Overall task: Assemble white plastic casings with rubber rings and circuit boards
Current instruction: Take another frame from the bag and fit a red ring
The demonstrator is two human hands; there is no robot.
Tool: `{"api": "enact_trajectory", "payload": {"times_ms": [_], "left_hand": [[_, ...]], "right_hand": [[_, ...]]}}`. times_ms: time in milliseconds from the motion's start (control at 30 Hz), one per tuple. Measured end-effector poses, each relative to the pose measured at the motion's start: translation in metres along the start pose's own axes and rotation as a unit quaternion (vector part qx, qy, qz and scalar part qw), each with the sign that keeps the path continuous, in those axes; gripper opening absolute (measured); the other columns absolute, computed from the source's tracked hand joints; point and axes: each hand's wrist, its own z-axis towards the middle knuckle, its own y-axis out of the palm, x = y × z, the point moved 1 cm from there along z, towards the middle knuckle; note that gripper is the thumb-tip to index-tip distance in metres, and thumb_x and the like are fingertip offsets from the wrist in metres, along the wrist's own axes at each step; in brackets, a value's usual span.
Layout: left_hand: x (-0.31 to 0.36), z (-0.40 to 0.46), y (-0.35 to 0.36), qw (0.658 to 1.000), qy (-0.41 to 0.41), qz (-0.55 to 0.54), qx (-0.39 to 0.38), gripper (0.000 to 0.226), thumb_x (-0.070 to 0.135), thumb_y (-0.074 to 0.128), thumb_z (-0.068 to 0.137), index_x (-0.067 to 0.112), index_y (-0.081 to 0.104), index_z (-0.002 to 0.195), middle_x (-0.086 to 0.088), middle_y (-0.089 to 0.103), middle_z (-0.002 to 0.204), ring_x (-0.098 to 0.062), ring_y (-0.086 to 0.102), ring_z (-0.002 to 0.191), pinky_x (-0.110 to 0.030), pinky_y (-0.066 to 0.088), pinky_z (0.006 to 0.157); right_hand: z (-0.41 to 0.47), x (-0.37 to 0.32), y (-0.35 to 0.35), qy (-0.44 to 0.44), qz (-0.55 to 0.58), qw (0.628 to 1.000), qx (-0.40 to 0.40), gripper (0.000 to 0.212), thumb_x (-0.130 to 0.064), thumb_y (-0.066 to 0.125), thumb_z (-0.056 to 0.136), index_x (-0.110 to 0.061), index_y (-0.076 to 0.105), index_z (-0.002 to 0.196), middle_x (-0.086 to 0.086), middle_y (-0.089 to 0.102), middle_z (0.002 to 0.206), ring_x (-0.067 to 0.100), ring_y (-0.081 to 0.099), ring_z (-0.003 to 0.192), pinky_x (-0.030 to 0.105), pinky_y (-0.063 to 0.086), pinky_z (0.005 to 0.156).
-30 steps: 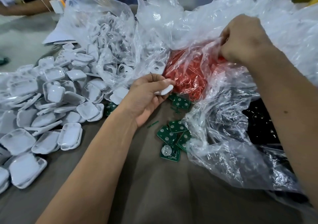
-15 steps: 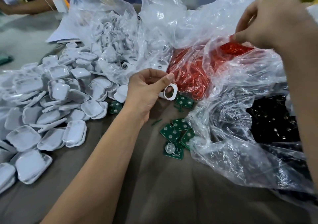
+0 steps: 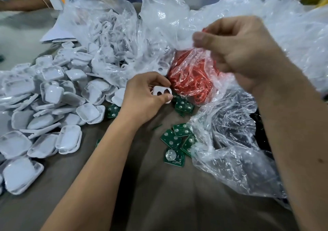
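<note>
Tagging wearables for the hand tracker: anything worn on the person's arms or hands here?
Nothing worn. Left hand and right hand are bare: no gloves, rings, watch or bands visible. Both forearms are uncovered up to the frame edge, with no sleeve showing. The right hand is motion-blurred.

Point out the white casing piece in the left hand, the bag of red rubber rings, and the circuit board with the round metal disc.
white casing piece (image 3: 162,92), head view, face beside its two holes.
bag of red rubber rings (image 3: 192,81), head view, bulging middle.
circuit board (image 3: 175,157), head view, green face beside disc.
</note>
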Motion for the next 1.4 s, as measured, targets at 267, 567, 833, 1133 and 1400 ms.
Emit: {"api": "enact_trajectory", "payload": {"times_ms": [267,567,833,1133,1400], "left_hand": [[-0.004,0.002,-0.002,0.969,-0.053,-0.203,0.126,0.014,0.010,0.082,0.083,0.016,0.072,0.076,-0.003,0.077,0.076,-0.017,0.073,0.072,-0.033,0.060,0.072],[0.011,-0.004,0.006,0.948,-0.078,-0.308,0.018,0.005,0.009,0.066,0.099,0.010,0.064,0.094,-0.010,0.069,0.079,-0.023,0.073,0.061,-0.024,0.053,0.046],[0.016,-0.005,0.004,0.952,-0.034,-0.305,-0.005,0.014,-0.004,0.055,0.101,0.006,0.064,0.095,-0.015,0.066,0.083,-0.021,0.067,0.061,-0.024,0.048,0.049],[0.021,-0.012,0.010,0.952,0.012,-0.306,-0.020,0.005,0.002,0.065,0.095,0.004,0.068,0.092,-0.028,0.067,0.088,-0.022,0.064,0.065,-0.029,0.047,0.051],[0.024,-0.012,0.013,0.952,0.052,-0.299,0.032,0.005,0.002,0.076,0.089,0.004,0.075,0.093,-0.022,0.074,0.091,-0.022,0.064,0.072,-0.027,0.050,0.058]], "right_hand": [[-0.019,0.054,0.038,0.056,0.306,0.937,-0.160,0.033,-0.032,0.066,0.085,-0.010,0.062,0.109,0.000,0.067,0.087,0.005,0.021,0.050,0.015,0.022,0.037],[-0.019,0.060,0.041,0.062,0.343,0.916,-0.200,0.048,-0.050,0.055,0.088,-0.013,0.069,0.116,-0.005,0.061,0.082,0.005,0.020,0.053,0.014,0.022,0.040],[-0.018,0.061,0.040,0.063,0.349,0.919,-0.174,0.041,-0.040,0.059,0.090,-0.012,0.065,0.119,0.000,0.061,0.085,0.003,0.025,0.050,0.013,0.025,0.039],[-0.024,0.059,0.056,-0.036,0.209,0.977,0.021,0.012,-0.003,0.075,0.090,0.002,0.071,0.099,-0.002,0.072,0.068,0.002,0.061,0.047,0.012,0.046,0.044],[-0.018,0.065,0.052,0.067,0.276,0.958,-0.040,0.049,-0.028,0.070,0.090,0.012,0.066,0.118,-0.007,0.033,0.050,0.007,0.019,0.046,0.019,0.023,0.040]]}}
